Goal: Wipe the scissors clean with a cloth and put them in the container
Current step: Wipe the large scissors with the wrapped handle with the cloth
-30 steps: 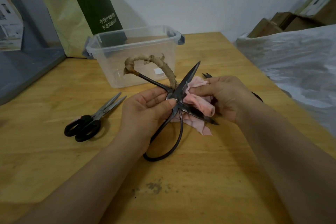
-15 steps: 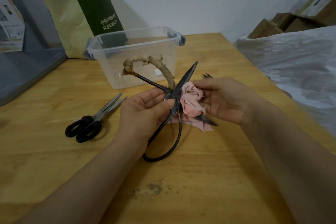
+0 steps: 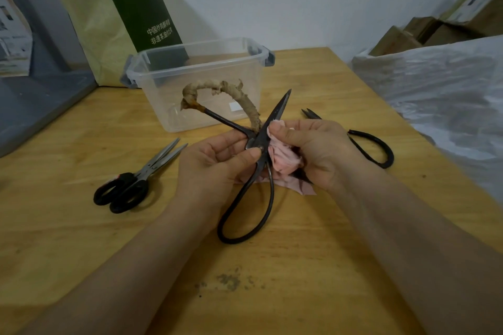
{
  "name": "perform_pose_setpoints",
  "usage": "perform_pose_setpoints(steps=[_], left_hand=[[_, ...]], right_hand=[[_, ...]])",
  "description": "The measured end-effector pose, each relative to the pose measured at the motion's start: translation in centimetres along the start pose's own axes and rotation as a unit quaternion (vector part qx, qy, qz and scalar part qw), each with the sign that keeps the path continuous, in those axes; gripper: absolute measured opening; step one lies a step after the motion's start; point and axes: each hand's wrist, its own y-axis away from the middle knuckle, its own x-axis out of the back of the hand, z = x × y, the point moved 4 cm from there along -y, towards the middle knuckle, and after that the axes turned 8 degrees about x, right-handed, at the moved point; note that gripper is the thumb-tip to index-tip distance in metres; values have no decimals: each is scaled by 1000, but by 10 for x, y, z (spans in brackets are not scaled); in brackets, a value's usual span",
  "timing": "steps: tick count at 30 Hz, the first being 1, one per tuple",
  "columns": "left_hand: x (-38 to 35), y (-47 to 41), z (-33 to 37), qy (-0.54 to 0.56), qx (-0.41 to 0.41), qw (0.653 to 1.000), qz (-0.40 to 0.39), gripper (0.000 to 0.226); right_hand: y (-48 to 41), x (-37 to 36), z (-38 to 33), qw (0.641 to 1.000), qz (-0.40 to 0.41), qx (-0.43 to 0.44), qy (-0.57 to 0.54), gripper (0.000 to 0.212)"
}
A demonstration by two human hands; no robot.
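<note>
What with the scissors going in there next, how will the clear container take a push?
The clear container looks thin-walled and seems empty, so it is probably light and would likely slide on the smooth wooden table. Its wide, low shape suggests it would not tip easily. The walls may flex a little if squeezed.

green bag (image 3: 136,11), white print "非遗茶油"

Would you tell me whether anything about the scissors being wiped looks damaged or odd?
Yes: the black scissors in the left hand have one handle loop wrapped in frayed, tan strips with a rusty end, while the other is bare. A dark smudge also marks the table.
</note>
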Motion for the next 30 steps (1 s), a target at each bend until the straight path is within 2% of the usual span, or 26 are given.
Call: perform_pose_setpoints(steps=[3, 8, 11, 13, 15, 18, 21, 24, 27, 30], left_hand=[[-1, 0, -2, -3, -3, 1000, 8, 27], [4, -1, -5, -5, 3, 1000, 24, 37], [3, -2, -5, -14, 2, 1000, 16, 36], [0, -1, -4, -16, 0, 1000, 8, 32], [-1, -1, -4, -12, 0, 1000, 10, 31], [1, -2, -5, -1, 6, 1000, 25, 34], [3, -2, -6, -9, 10, 999, 30, 37], [2, -2, -7, -21, 9, 1000, 18, 37], [-1, -2, -7, -27, 9, 1000, 12, 37], [-1, -1, -5, -20, 5, 1000, 19, 34]], right_hand=[[-4, 3, -1, 999, 15, -4, -45, 13], [7, 0, -5, 996, -82, -21, 25, 26], [3, 1, -3, 1000, -27, -4, 9, 16], [0, 2, -1, 1000, 23, -1, -10, 17], [-3, 3, 0, 999, 39, -1, -27, 19], [1, 3, -2, 999, -16, -36, -27, 34], [7, 1, -3, 996, -78, -42, 26, 37], [4, 2, -4, 1000, -18, -17, 10, 37], [0, 4, -3, 999, 37, -10, -23, 24], [-1, 5, -3, 998, 37, -19, -44, 23]])
